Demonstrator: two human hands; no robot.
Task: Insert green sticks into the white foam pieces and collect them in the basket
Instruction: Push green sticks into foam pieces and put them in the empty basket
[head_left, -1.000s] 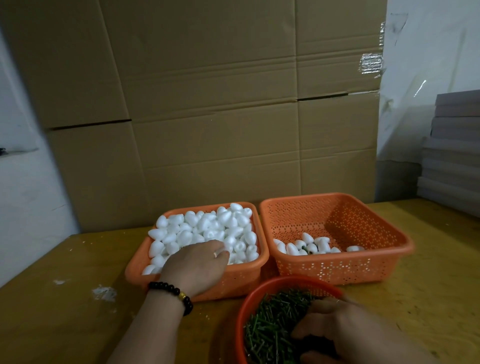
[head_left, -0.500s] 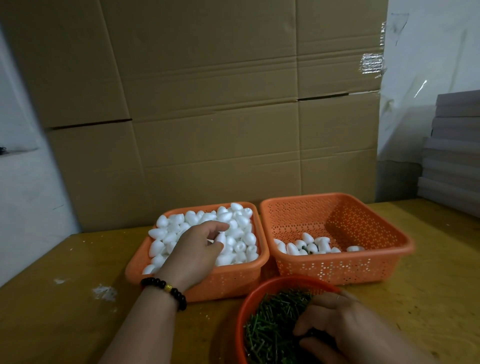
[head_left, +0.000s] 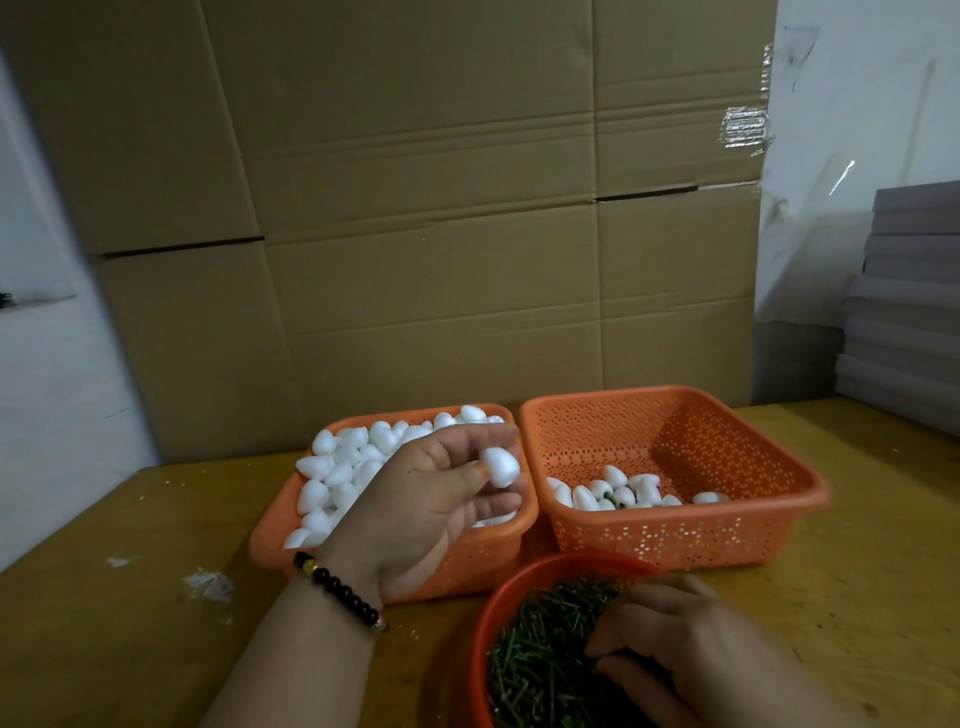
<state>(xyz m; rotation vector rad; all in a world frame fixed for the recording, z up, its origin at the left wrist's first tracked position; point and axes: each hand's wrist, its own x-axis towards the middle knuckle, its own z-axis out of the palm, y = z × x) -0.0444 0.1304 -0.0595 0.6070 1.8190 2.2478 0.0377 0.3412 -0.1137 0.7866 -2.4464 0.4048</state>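
Left hand (head_left: 426, 499) pinched one foam piece (head_left: 501, 466); right hand (head_left: 691, 654) dug in the sticks (head_left: 540, 670).

The foam piece sat in the left grip between thumb and fingertips, lifted just above the full basket (head_left: 395, 566) of loose pieces. It looked very light, soft and easy to dent, so a gentle hold round the wide end seemed best, leaving the other end free for a stick. Right grip was curled down into the red bowl (head_left: 485, 623); whether it had a stick could not be told. The sticks looked thin and stiff, best taken near one end. Right of the left grip stood the collecting basket (head_left: 675, 545), with a few finished pieces on its floor and plenty of room. Basket rims touched; bare worktop (head_left: 857, 597) lay beyond the right grip.
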